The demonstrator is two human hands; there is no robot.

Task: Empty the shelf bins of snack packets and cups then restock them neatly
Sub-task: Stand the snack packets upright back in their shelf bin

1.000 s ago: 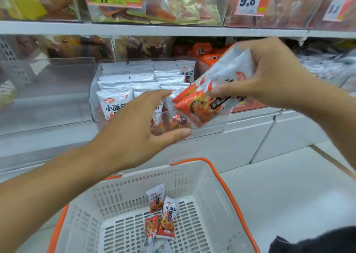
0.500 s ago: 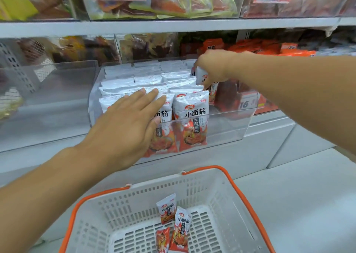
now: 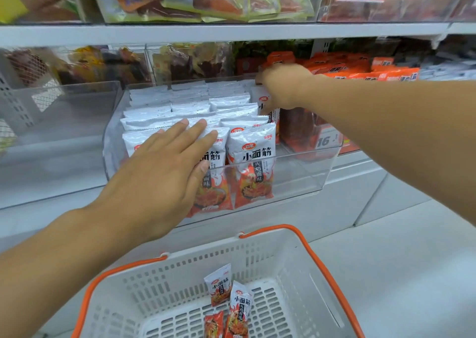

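1. On the middle shelf (image 3: 224, 32), a clear plastic bin (image 3: 304, 175) is seen filled with rows of snack packets (image 3: 251, 162); each packet is white at the top with dark Chinese characters and orange-red at the bottom with a picture of food.
2. The packets are stood upright in rows, the front row pressed against the bin's clear front wall.
3. The left hand (image 3: 159, 173) is laid flat on the front-left packets, its fingers (image 3: 198, 129) straight and spread, nothing being grasped.
4. The right hand (image 3: 283, 88) is reached over the bin's back-right corner, its fingers curled down onto one upright packet (image 3: 265, 100) there; the packet appears to be pinched, though the fingertips are hidden.
5. Below, a white basket (image 3: 180, 281) with orange handles is seen, in which four loose packets (image 3: 240, 304) of the same kind are lying.
6. Orange packets (image 3: 360, 72) are stacked in the neighbouring bin to the right.
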